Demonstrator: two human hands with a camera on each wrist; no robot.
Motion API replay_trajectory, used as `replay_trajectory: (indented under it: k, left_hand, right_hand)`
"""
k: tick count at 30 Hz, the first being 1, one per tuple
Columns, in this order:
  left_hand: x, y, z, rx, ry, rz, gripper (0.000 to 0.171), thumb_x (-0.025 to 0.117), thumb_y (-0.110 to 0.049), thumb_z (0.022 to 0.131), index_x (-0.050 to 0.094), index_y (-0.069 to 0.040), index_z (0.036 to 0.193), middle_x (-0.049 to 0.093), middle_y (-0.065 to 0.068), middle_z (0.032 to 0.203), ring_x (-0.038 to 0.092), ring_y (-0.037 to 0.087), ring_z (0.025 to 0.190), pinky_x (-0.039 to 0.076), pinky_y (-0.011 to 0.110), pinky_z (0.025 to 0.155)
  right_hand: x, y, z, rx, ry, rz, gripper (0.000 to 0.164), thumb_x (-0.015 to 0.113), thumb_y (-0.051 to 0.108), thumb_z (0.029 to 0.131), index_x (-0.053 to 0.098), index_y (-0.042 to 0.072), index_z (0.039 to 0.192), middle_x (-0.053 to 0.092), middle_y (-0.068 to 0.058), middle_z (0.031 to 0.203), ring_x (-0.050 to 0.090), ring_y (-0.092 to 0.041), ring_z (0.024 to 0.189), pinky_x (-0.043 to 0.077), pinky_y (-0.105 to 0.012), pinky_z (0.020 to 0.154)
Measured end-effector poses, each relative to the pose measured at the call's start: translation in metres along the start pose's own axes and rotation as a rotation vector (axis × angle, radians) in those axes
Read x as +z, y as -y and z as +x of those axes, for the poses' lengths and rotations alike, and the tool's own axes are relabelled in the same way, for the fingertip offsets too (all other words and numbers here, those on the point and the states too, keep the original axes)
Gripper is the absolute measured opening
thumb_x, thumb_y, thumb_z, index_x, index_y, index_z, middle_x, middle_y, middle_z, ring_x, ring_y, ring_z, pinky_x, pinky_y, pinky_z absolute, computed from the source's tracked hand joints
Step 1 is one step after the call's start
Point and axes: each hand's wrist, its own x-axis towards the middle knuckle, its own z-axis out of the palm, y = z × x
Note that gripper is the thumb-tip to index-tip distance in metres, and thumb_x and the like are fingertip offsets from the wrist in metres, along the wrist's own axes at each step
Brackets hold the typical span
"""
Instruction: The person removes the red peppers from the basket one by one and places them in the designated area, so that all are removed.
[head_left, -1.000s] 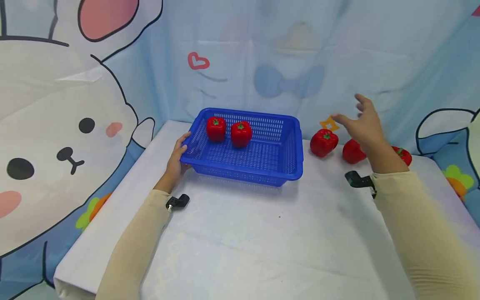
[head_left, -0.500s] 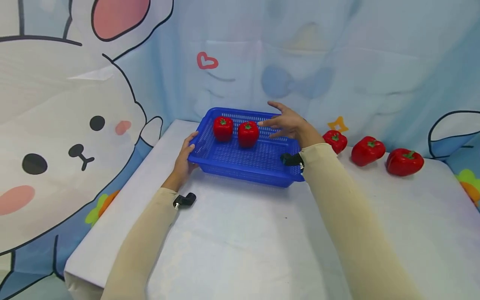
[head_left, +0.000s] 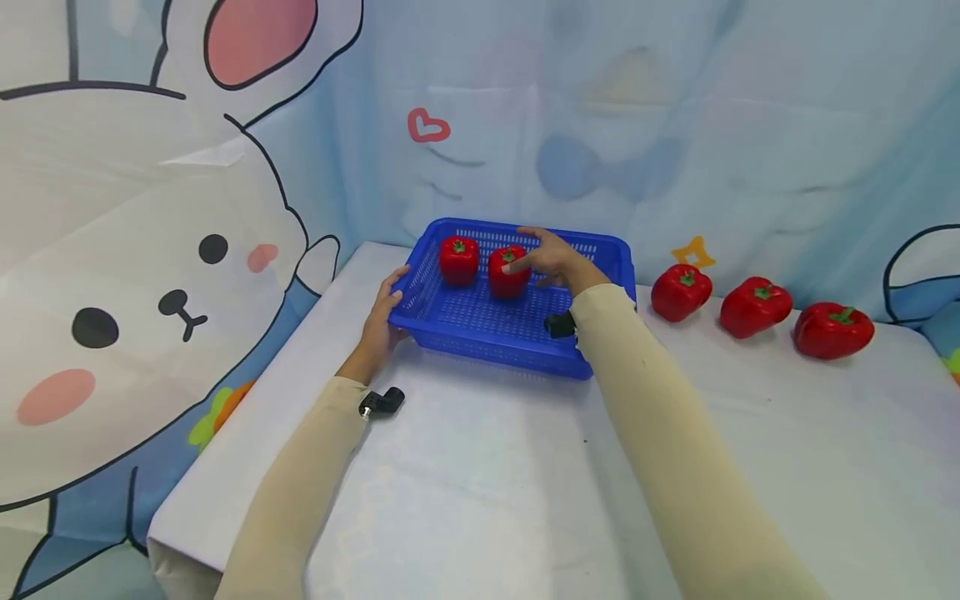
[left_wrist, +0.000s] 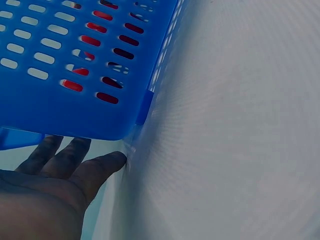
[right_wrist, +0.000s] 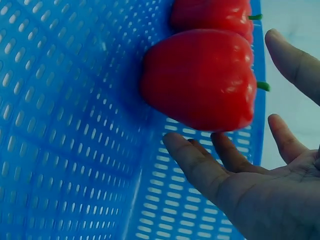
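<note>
My left hand (head_left: pixel 377 327) reaches the left end of the blue plastic basket (head_left: pixel 498 352), fingers fairly straight at its rim. In the left wrist view, the fingers (left_wrist: pixel 71 157) meet the rim and two fingertips are hidden behind it. My right hand (head_left: pixel 558 258) is inside the basket with fingers spread, its thumb overlapping the right-hand red bell pepper (head_left: pixel 506 285). The right wrist view shows that pepper (right_wrist: pixel 200 80) in front of the spread fingers, a gap visible beside its stem. A second red bell pepper (head_left: pixel 458 262) stands to its left in the basket.
Three more red bell peppers lie in a row right of the basket: a near one (head_left: pixel 680 292), a middle one (head_left: pixel 754 307) and a far one (head_left: pixel 833 330). The white table (head_left: pixel 480 492) backs onto a printed blue curtain (head_left: pixel 750 125).
My right hand has moved left from above the peppers on the table and come down into the basket beside the right-hand pepper there. My left hand stays at the rim; the view has shifted slightly.
</note>
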Motion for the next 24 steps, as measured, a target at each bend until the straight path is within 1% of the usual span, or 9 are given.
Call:
replay_trajectory:
  k: [3,7,11,16,20,22,24]
  left_hand:
    - [0.002,0.000,0.001,0.002,0.003,-0.008,0.051,0.028,-0.033,0.101,0.026,-0.035,0.152,0.017,0.003,0.163,0.028,0.038,0.144,0.025,0.063,0.112]
    - [0.004,0.000,0.001,0.001,0.021,-0.014,0.052,0.027,-0.033,0.102,0.023,-0.033,0.154,0.014,0.003,0.164,0.025,0.039,0.146,0.024,0.064,0.113]
    - [0.006,0.000,0.000,-0.006,0.015,0.003,0.052,0.028,-0.035,0.101,0.024,-0.035,0.153,0.014,0.002,0.164,0.024,0.038,0.146,0.024,0.064,0.113]
    - [0.029,0.005,0.016,-0.012,0.097,-0.016,0.051,0.028,-0.034,0.102,0.025,-0.035,0.152,0.016,0.001,0.163,0.025,0.037,0.146,0.024,0.064,0.113]
    - [0.045,0.006,0.027,-0.024,0.162,-0.032,0.052,0.027,-0.033,0.102,0.024,-0.034,0.153,0.015,0.002,0.164,0.024,0.037,0.146,0.023,0.063,0.114]
    - [0.050,0.007,0.030,-0.028,0.185,-0.037,0.051,0.027,-0.033,0.102,0.024,-0.034,0.153,0.016,0.003,0.163,0.026,0.037,0.145,0.029,0.058,0.111]
    - [0.051,0.008,0.030,-0.031,0.205,-0.045,0.051,0.027,-0.032,0.102,0.024,-0.034,0.153,0.019,0.005,0.162,0.030,0.037,0.142,0.037,0.049,0.106]
  right_hand:
    - [0.002,-0.002,0.002,0.009,0.002,-0.032,0.089,0.073,0.008,0.087,0.021,0.026,0.157,0.011,-0.011,0.165,0.024,-0.038,0.148,0.033,-0.059,0.111]
    - [0.003,-0.006,0.004,0.033,-0.006,-0.076,0.088,0.072,0.007,0.087,0.021,0.024,0.158,0.010,-0.012,0.165,0.024,-0.039,0.148,0.032,-0.060,0.111]
    - [0.002,-0.008,0.006,0.046,-0.017,-0.117,0.086,0.072,0.009,0.088,0.023,0.024,0.157,0.011,-0.014,0.165,0.025,-0.041,0.147,0.034,-0.062,0.109]
    - [-0.023,-0.023,-0.015,0.082,-0.096,-0.122,0.083,0.072,0.007,0.088,0.027,0.023,0.156,0.014,-0.015,0.163,0.027,-0.041,0.146,0.035,-0.061,0.109]
    - [-0.040,-0.032,-0.030,0.088,-0.174,-0.117,0.081,0.074,0.007,0.086,0.031,0.019,0.153,0.023,-0.017,0.159,0.032,-0.039,0.143,0.036,-0.057,0.110]
    - [-0.044,-0.036,-0.036,0.080,-0.210,-0.104,0.080,0.074,0.006,0.085,0.032,0.016,0.152,0.028,-0.018,0.156,0.036,-0.038,0.140,0.038,-0.053,0.110]
    - [-0.042,-0.038,-0.040,0.065,-0.239,-0.087,0.079,0.075,0.006,0.084,0.033,0.012,0.151,0.032,-0.019,0.153,0.040,-0.037,0.138,0.040,-0.050,0.109]
